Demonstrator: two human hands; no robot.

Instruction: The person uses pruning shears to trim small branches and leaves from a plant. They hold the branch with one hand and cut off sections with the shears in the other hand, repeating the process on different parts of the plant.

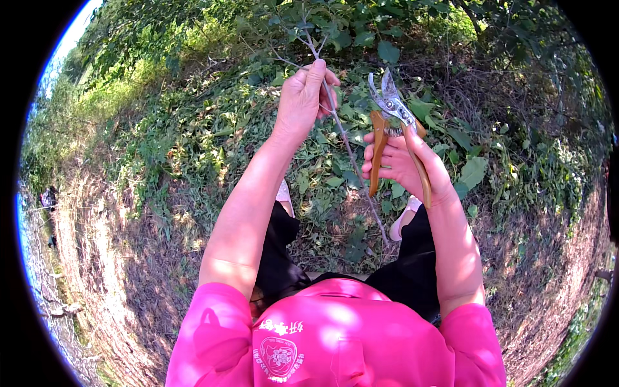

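My left hand [305, 96] grips a thin woody branch [344, 138] between thumb and fingers. The bare lower stem slants down and right, ending between my shoes. Above the hand the branch forks into twigs, which merge with the foliage behind. In my right hand [411, 159] rests a pair of bypass pruning shears [394, 109] with orange-brown handles and a coiled spring. Their blades point up and stand apart, to the right of the branch. The fingers wrap loosely around the handles.
Cut leaves and stems [314, 169] litter the ground before me, around my light shoes [405, 220]. Leafy bushes [367, 24] rise at the top. Dry grass [106, 251] covers the left side. A dark object [48, 198] lies at the far left edge.
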